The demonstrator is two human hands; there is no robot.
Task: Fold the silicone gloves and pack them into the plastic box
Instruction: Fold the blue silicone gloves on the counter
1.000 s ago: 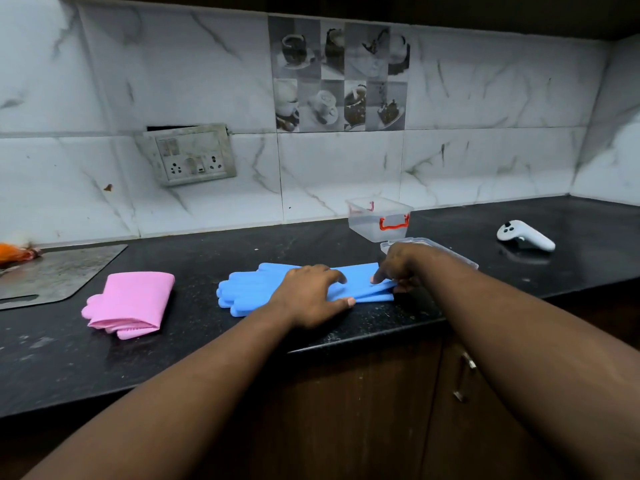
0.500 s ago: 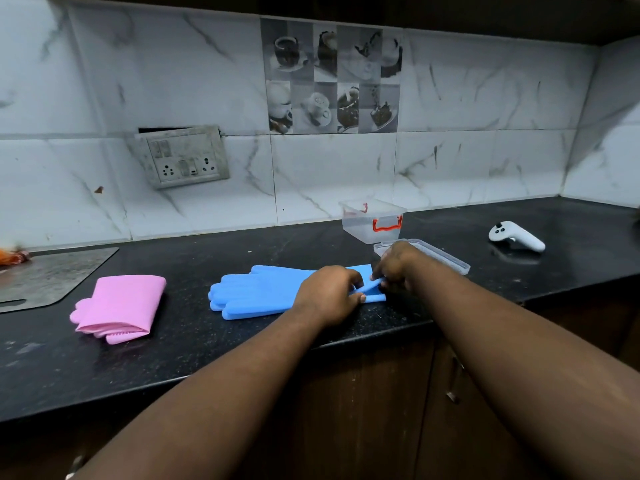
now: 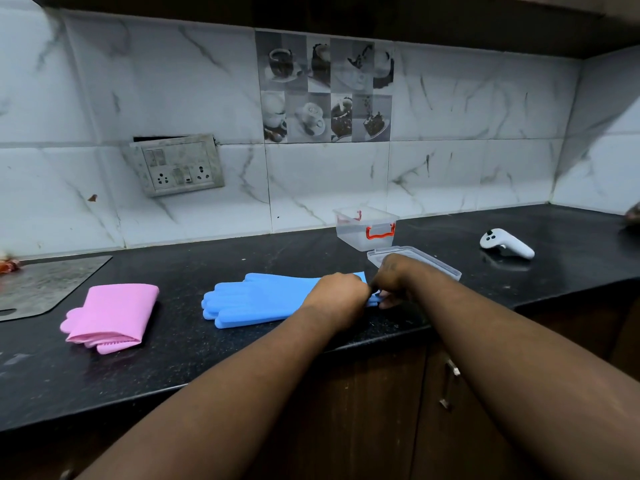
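Presently both hands meet at the cuff end of the blue gloves (image 3: 263, 299), flat on the counter (image 3: 242, 355). Left hand (image 3: 341, 292) knuckles up, right hand (image 3: 391, 282) beside it, both pinching the cuff. Clear plastic box (image 3: 365, 228) stands behind, open; folded pink gloves (image 3: 110, 315) well left.

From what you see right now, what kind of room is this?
Most likely a home kitchen: a dark stone counter over wooden cabinets, a marble-look tiled wall with coffee-cup picture tiles, and a switch and socket plate.
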